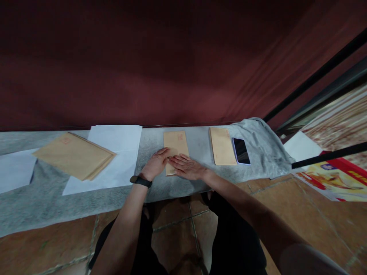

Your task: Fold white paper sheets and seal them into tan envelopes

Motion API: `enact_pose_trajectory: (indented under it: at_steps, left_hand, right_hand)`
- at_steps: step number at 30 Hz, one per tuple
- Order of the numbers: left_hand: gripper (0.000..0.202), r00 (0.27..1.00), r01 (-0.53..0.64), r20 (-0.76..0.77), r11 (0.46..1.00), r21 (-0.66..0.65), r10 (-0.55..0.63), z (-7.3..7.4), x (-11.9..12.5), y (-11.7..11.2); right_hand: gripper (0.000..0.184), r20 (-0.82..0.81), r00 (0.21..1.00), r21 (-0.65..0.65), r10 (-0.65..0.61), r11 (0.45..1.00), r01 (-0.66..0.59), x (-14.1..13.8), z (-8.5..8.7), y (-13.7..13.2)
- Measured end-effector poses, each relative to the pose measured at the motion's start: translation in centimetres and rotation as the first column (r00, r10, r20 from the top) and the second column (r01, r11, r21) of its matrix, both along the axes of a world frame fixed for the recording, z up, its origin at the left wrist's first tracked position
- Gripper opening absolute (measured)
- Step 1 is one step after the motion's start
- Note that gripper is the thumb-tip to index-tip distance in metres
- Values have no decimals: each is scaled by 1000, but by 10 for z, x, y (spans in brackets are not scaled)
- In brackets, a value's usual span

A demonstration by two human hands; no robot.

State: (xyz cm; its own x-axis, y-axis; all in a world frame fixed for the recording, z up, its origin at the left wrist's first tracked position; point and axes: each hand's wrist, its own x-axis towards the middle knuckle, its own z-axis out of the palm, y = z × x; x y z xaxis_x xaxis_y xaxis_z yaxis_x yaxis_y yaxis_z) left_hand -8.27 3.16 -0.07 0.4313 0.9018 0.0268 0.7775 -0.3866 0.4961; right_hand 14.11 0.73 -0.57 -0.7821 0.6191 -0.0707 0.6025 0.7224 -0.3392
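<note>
A brown paper envelope [176,140] with a red print near its top lies on the grey cloth in front of me. My left hand [157,163], with a dark band on its wrist, rests on the envelope's left edge. Across the envelope's lower half lies my right hand [187,166], flat with its fingers stretched out to the left. The fingertips of both hands meet over the envelope and hide part of it. To the right is a neat stack of brown envelopes [223,147]. A looser pile of brown envelopes [76,156] lies at the left.
White paper sheets [123,152] lie partly under the left pile, and more white paper [15,170] is at the far left. A phone [241,151] lies beside the right stack. Grey cloth [197,141] covers the long surface. A colourful box [335,177] stands at the right.
</note>
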Motion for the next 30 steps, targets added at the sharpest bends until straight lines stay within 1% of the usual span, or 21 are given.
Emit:
enact_pose_trajectory:
  at_steps: [3,6,8,10,12,13,15,17,20,22,24,25,28,30]
  left_hand:
    - [50,999,0,-37,998,65,3,3,7,-2]
    - [51,998,24,-68,996,86,-18,4,15,-2]
    - [52,996,41,-80,996,84,-35,3,21,-2]
    - [52,995,48,-88,994,94,-40,1,26,-3]
    - [51,995,60,-91,993,103,-51,0,30,-4]
    - [51,994,66,-92,992,106,-56,-1,31,-4]
    - [52,993,79,-95,991,113,-68,-4,32,-6]
    - [52,992,91,-96,988,127,-80,-6,31,-7]
    - [54,990,113,-100,984,140,-99,-9,34,0]
    - [56,988,120,-113,983,139,-104,-10,41,12]
    - [58,986,116,-131,984,132,-98,-11,53,28]
    - [58,986,112,-140,986,127,-94,-11,60,37]
    - [60,982,117,-161,986,114,-98,-11,78,58]
    - [62,978,133,-174,986,98,-115,-11,85,62]
  right_hand:
    - [61,-26,1000,-23,3,1000,-4,3,5,-15]
    - [63,-97,995,-87,-9,996,0,9,14,-30]
    - [54,-182,983,-145,-25,989,-1,13,19,-37]
    - [42,-306,948,-218,-86,976,18,17,19,-43]
    - [35,-436,872,-320,-221,944,80,18,14,-46]
    - [37,-487,816,-378,-312,917,126,18,10,-47]
    - [46,-537,688,-487,-488,846,220,17,3,-45]
    - [53,-546,565,-565,-619,770,297,14,-3,-39]
    - [62,-529,434,-645,-729,678,353,12,-9,-26]
    - [67,-508,371,-692,-777,625,362,10,-12,-17]
    - [70,-490,337,-724,-804,591,355,10,-13,-11]
    - [71,-487,332,-733,-808,585,347,10,-14,-9]
    - [73,-482,360,-743,-799,590,315,13,-13,-7]
    - [73,-466,385,-749,-796,587,307,17,-11,-7]
